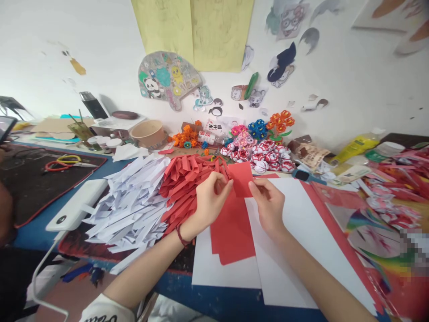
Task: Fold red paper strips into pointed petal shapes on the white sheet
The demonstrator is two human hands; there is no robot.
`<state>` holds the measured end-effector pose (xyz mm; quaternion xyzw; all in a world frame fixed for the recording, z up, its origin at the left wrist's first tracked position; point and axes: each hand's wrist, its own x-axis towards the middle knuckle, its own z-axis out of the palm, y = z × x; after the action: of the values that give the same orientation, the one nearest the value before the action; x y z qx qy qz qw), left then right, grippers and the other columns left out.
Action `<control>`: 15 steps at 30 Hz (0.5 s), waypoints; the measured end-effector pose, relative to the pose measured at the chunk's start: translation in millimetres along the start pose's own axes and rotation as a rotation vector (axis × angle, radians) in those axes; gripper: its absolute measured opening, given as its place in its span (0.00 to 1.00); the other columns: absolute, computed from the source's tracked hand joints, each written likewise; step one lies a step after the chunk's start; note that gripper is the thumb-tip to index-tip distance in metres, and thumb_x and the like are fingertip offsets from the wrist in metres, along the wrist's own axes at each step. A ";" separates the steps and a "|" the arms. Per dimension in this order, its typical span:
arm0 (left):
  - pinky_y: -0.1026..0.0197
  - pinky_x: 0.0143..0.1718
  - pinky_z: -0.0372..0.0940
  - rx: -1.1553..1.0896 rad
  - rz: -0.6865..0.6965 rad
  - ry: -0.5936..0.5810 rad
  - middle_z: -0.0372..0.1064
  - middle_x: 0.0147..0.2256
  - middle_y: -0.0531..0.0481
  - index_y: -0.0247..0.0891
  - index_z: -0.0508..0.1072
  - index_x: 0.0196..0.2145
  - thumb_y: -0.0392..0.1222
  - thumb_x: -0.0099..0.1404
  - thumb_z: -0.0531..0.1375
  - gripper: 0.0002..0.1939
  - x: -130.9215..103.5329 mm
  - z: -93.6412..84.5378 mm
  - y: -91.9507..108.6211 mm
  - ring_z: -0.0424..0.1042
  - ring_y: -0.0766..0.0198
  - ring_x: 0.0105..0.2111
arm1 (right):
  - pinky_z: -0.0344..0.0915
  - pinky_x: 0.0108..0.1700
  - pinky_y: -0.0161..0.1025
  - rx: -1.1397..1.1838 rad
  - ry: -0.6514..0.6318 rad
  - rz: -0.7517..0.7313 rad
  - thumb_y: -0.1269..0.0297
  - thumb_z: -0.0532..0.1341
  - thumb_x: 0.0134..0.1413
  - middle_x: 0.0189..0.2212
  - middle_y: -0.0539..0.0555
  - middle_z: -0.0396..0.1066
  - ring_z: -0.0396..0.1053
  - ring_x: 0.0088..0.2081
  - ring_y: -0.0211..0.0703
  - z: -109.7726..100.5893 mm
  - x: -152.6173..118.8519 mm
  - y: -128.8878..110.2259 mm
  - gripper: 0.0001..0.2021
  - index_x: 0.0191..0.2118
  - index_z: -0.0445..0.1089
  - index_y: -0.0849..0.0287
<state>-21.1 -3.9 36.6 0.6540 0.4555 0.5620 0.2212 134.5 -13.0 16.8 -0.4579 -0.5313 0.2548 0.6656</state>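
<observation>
A small red piece of paper (242, 180) is held up between my two hands above the table. My right hand (269, 203) grips its right edge between thumb and fingers. At the left edge, my left hand (212, 199) is closed in a pinch, its thumb tip against the paper. Beneath lie red paper pieces (233, 232) on a white sheet (224, 275), with another white sheet (295, 268) to the right. Left of my left hand are heaps of folded red paper strips (182, 176) and folded white paper strips (130, 205).
A power bank (75, 205) with a white cable stands left of the white heap. Scissors (69, 164) lie on a dark mat (36, 192). Paper flowers (268, 156), a bowl (148, 133) and a smartwatch (303, 174) are at the back. Another person's arm (5, 210) shows far left.
</observation>
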 end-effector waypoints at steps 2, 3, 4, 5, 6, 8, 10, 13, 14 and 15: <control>0.68 0.28 0.57 0.005 0.000 -0.082 0.66 0.26 0.57 0.38 0.66 0.32 0.44 0.66 0.58 0.08 -2.3 0.7 3.0 0.63 0.72 0.24 | 0.62 0.36 0.38 -0.098 -0.003 -0.113 0.63 0.64 0.54 0.31 0.51 0.69 0.65 0.33 0.40 -0.1 -2.0 -5.7 0.04 0.32 0.71 0.57; 0.68 0.29 0.59 -0.002 -0.019 -0.121 0.68 0.28 0.56 0.39 0.67 0.34 0.44 0.66 0.58 0.07 -3.4 1.5 4.0 0.65 0.71 0.25 | 0.62 0.35 0.38 -0.141 -0.012 -0.160 0.64 0.64 0.54 0.31 0.51 0.69 0.66 0.33 0.40 0.0 -3.0 -8.4 0.04 0.32 0.71 0.57; 0.68 0.30 0.60 -0.014 -0.042 -0.154 0.70 0.30 0.55 0.39 0.67 0.37 0.45 0.67 0.57 0.07 -4.4 2.4 4.5 0.66 0.71 0.27 | 0.63 0.35 0.38 -0.177 -0.027 -0.197 0.64 0.64 0.55 0.31 0.51 0.69 0.66 0.33 0.40 0.3 -3.9 -10.6 0.03 0.32 0.71 0.57; 0.67 0.31 0.61 -0.029 -0.063 -0.179 0.71 0.32 0.54 0.40 0.67 0.40 0.46 0.67 0.57 0.08 -5.2 3.2 4.4 0.68 0.70 0.28 | 0.63 0.34 0.38 -0.208 -0.049 -0.220 0.65 0.63 0.55 0.31 0.51 0.69 0.65 0.32 0.40 0.6 -4.6 -12.3 0.02 0.32 0.71 0.56; 0.67 0.33 0.62 -0.046 -0.082 -0.198 0.72 0.34 0.53 0.40 0.67 0.43 0.46 0.67 0.58 0.10 -5.7 4.1 3.6 0.69 0.69 0.30 | 0.63 0.35 0.39 -0.235 -0.074 -0.233 0.65 0.63 0.55 0.31 0.51 0.68 0.65 0.32 0.40 0.9 -5.2 -13.3 0.02 0.32 0.72 0.56; 0.66 0.34 0.64 -0.084 -0.112 -0.226 0.72 0.38 0.51 0.40 0.66 0.46 0.47 0.67 0.58 0.13 -6.0 5.6 0.4 0.70 0.68 0.33 | 0.64 0.35 0.39 -0.273 -0.122 -0.239 0.66 0.62 0.56 0.31 0.51 0.68 0.65 0.31 0.40 1.3 -6.0 -13.7 0.02 0.33 0.72 0.56; 0.65 0.35 0.65 -0.143 -0.146 -0.241 0.73 0.40 0.49 0.40 0.67 0.47 0.48 0.66 0.58 0.14 -5.5 7.2 -4.0 0.71 0.67 0.34 | 0.65 0.36 0.40 -0.300 -0.152 -0.241 0.67 0.61 0.57 0.32 0.52 0.69 0.65 0.31 0.39 1.2 -6.8 -12.8 0.02 0.35 0.72 0.56; 0.64 0.38 0.67 -0.269 -0.195 -0.265 0.72 0.44 0.47 0.39 0.68 0.48 0.49 0.66 0.58 0.16 -4.3 9.6 -9.5 0.73 0.64 0.38 | 0.65 0.36 0.40 -0.321 -0.174 -0.242 0.67 0.61 0.57 0.34 0.52 0.71 0.66 0.32 0.39 0.7 -7.8 -11.6 0.03 0.36 0.73 0.55; 0.64 0.38 0.67 -0.308 -0.204 -0.271 0.72 0.44 0.46 0.39 0.68 0.47 0.49 0.66 0.59 0.16 -4.0 10.2 -10.3 0.73 0.63 0.39 | 0.65 0.36 0.39 -0.324 -0.182 -0.238 0.67 0.61 0.57 0.34 0.52 0.71 0.66 0.32 0.39 0.7 -8.2 -11.4 0.04 0.36 0.73 0.55; 0.64 0.39 0.67 -0.337 -0.207 -0.278 0.72 0.44 0.46 0.38 0.69 0.46 0.49 0.66 0.59 0.15 -3.8 10.7 -10.6 0.73 0.62 0.40 | 0.65 0.36 0.39 -0.325 -0.193 -0.232 0.67 0.61 0.57 0.33 0.52 0.71 0.66 0.32 0.39 0.8 -8.4 -11.3 0.04 0.36 0.73 0.55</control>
<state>-14.6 0.4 23.2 0.6286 0.3853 0.5090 0.4441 129.5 -24.8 22.7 -0.4684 -0.6756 0.1303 0.5542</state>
